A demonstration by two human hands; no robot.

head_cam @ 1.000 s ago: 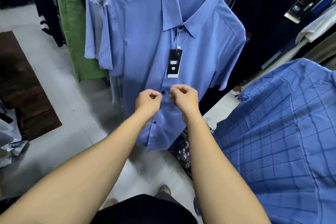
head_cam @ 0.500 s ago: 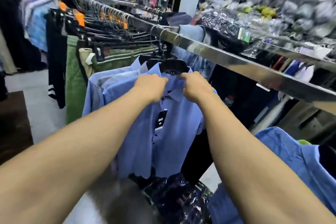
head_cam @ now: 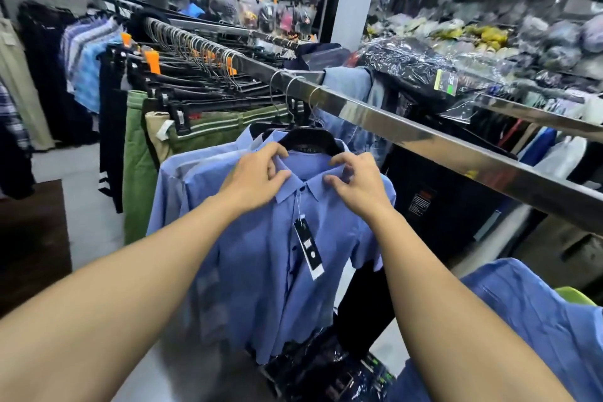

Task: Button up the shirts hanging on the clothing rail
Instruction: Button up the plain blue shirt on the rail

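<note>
Both grips are pinching the collar [head_cam: 295,188] of the front blue shirt [head_cam: 261,271], which is hanging on the clothing rail [head_cam: 408,127]: left hand [head_cam: 257,173] on one side, right hand [head_cam: 354,184] on the other. We are judging this front closed down the placket; the shirts behind [head_cam: 182,170] are likely waiting their turn.

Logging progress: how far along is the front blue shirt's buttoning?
Done: front blue shirt looks closed down its placket, past the tag. In hand: left hand and right hand pinch its collar. Remaining: possibly the blue shirt behind it; its front is hidden.
</note>
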